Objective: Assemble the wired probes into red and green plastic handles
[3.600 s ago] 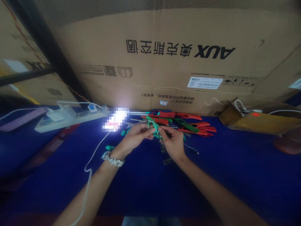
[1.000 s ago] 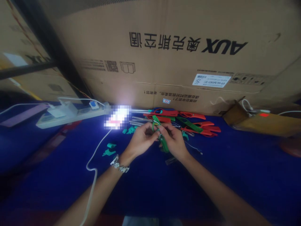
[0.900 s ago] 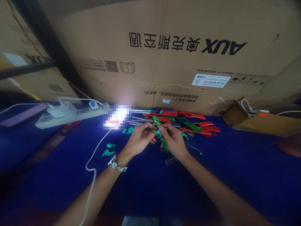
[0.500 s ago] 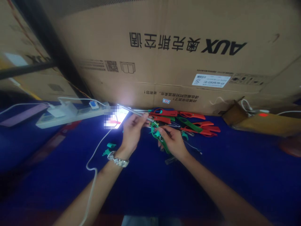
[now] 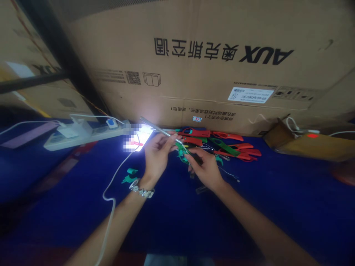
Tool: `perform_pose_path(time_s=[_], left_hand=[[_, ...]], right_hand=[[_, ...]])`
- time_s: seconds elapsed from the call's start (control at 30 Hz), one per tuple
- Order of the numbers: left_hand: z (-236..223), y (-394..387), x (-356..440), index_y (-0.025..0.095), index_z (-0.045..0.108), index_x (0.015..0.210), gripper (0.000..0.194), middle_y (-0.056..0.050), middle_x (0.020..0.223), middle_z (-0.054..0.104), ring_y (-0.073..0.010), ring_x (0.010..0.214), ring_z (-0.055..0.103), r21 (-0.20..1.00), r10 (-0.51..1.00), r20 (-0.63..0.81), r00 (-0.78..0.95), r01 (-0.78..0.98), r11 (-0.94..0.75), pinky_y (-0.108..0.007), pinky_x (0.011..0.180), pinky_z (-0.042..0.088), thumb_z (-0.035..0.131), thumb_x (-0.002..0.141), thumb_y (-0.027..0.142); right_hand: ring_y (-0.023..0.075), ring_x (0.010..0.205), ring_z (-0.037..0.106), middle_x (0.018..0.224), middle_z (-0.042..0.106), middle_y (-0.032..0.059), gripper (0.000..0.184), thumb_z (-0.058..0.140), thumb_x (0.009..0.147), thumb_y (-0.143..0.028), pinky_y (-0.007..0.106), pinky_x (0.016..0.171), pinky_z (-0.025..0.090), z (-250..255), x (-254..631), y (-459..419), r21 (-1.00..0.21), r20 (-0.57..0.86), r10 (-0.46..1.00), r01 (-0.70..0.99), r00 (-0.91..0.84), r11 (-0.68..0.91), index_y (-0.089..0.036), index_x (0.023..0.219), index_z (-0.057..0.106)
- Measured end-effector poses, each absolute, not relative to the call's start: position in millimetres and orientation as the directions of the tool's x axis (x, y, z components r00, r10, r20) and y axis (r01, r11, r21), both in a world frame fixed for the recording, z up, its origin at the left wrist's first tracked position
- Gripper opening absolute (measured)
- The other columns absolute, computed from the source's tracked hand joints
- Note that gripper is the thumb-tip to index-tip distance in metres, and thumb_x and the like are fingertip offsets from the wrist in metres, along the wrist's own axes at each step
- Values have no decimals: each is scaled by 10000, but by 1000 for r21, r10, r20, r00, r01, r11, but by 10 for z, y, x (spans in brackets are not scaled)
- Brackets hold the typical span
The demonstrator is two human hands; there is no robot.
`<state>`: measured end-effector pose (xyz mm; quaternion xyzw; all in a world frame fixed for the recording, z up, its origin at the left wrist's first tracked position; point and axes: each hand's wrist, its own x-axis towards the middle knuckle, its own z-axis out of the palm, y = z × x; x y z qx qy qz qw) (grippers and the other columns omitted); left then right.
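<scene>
Between thumb and fingers, my left hand pinches the metal tube of a long-nosed lighter; the tube slants up to the left. My right hand is closed on the green lighter body, which meets the tube's lower end. Part of that body is hidden behind my right fingers. Behind both hands lie several red lighter bodies and another green body. Two small teal plastic pieces rest left of my left wrist. A teal trigger-like piece lies beside my right hand.
A glowing phone with a white cable stands left of the hands, near a white power strip. A large cardboard box forms the back wall. An open carton sits at right on the blue cloth.
The tube's free end has risen and tilts more steeply. The green body has turned in my right hand, and less of it shows below the fingers.
</scene>
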<state>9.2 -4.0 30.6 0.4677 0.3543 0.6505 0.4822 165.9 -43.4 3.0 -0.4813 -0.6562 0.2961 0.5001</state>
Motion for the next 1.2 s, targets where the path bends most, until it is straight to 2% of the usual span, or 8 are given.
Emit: perform_pose_path(time_s=[0.23,0.43,0.6,0.8,0.93,1.07,1.2], left_hand=[[309,-92,97,184,747,909,207,-50,854,787,-169,808,765,900,943,290,-161,-290,-326,-213,664,631,812,785,337],[293,-113,160,181,745,903,222,-44,846,785,-171,796,760,902,941,287,-182,-280,-329,-223,651,623,808,783,356],[267,-129,219,192,757,909,206,-31,857,780,-153,792,748,902,935,262,-241,-283,-326,-226,674,627,807,784,346],[263,-113,228,194,759,904,223,-30,864,782,-147,779,744,900,946,206,-249,-331,-283,-223,662,629,825,758,349],[270,-123,228,199,760,906,220,-34,871,787,-160,808,749,906,953,188,-238,-332,-262,-234,672,630,824,757,349],[278,-126,222,194,761,902,211,-35,871,787,-154,806,750,910,958,172,-229,-336,-243,-218,668,621,816,768,346],[277,-131,204,178,744,897,235,-39,849,784,-156,813,753,913,969,167,-184,-343,-223,-208,678,618,809,774,368]], right_hand=[[167,527,673,657,702,-1,229,570,958,-347,314,640,589,104,1676,-454,-709,512,856,526,-75,470,-214,1055,729],[204,709,721,866,772,44,312,549,897,-257,328,719,590,62,1633,-430,-544,611,786,673,-91,501,-222,1148,732],[197,679,689,836,745,56,402,519,887,-239,319,685,569,16,1594,-408,-480,606,791,753,-86,450,-226,1238,715],[198,675,679,816,730,60,406,488,944,-262,333,694,562,41,1596,-383,-520,568,814,713,-123,471,-208,1292,690],[181,712,694,868,742,33,422,494,918,-220,315,715,557,82,1621,-377,-568,540,823,646,-174,510,-224,1304,663],[163,658,688,824,733,-6,488,533,871,-197,291,666,547,94,1626,-387,-676,492,859,559,-142,480,-204,1359,524],[169,705,720,865,745,0,335,576,861,-208,281,672,540,79,1625,-388,-744,474,873,476,-117,468,-226,1169,446]])
